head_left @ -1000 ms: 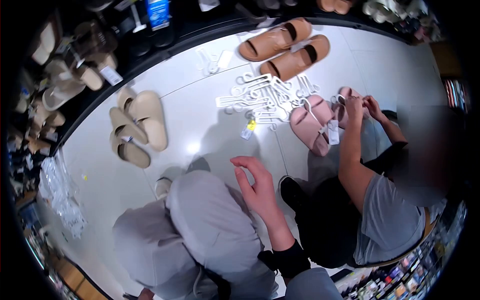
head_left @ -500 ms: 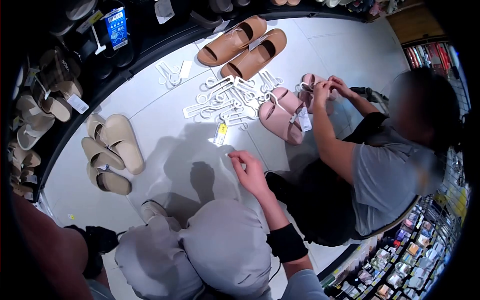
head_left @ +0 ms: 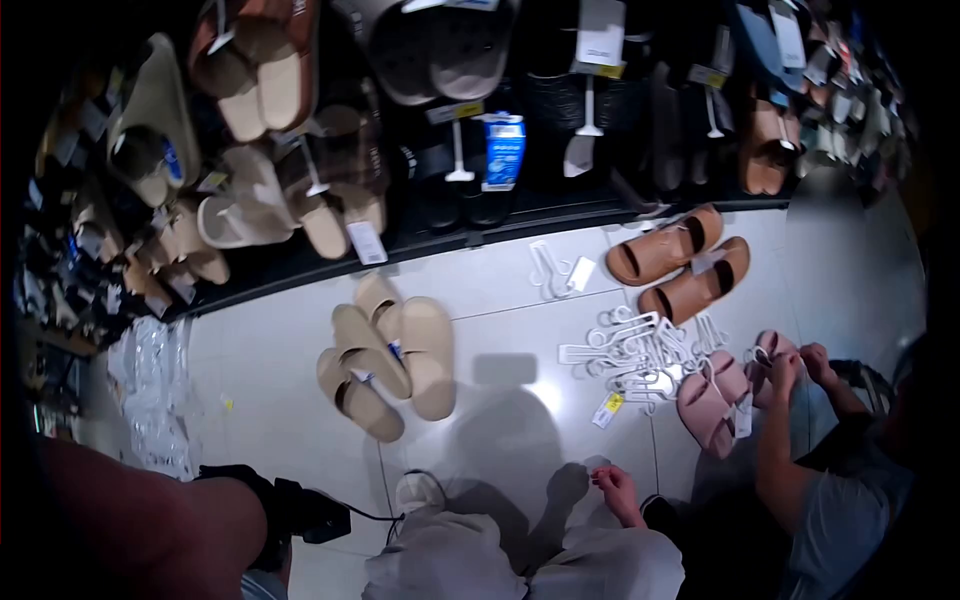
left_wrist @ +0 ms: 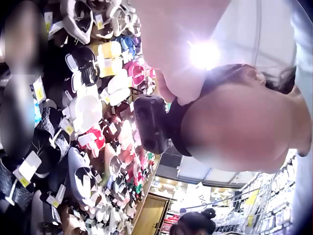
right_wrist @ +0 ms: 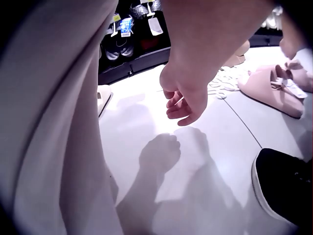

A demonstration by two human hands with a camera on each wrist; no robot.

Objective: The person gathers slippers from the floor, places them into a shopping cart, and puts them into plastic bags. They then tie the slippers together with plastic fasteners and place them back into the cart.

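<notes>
My right hand (head_left: 617, 492) hangs over the floor beside the grey-clad knees. The right wrist view shows this hand (right_wrist: 188, 98) with fingers loosely curled, holding nothing. My left arm is raised at the left edge of the head view. In the left wrist view the left hand (left_wrist: 183, 54) is blurred and close to the lens, beside a black device (left_wrist: 151, 123) at a person's head; its grip is unclear. Beige slippers (head_left: 428, 360) lie left of the right hand, and white hangers (head_left: 630, 350) are piled beyond it, next to brown slippers (head_left: 665, 250) and pink slippers (head_left: 705, 415).
Shelves of shoes (head_left: 260, 75) line the far side. Clear plastic wrapping (head_left: 158, 400) lies on the floor at the left. Another person's hands (head_left: 785, 370) are at the pink slippers on the right. A black shoe (right_wrist: 281, 186) stands near my right hand.
The head view has turned toward the shelves, shifting the floor items right and down. My left arm has come up into view at the left. The right hand sits lower in the view, still empty.
</notes>
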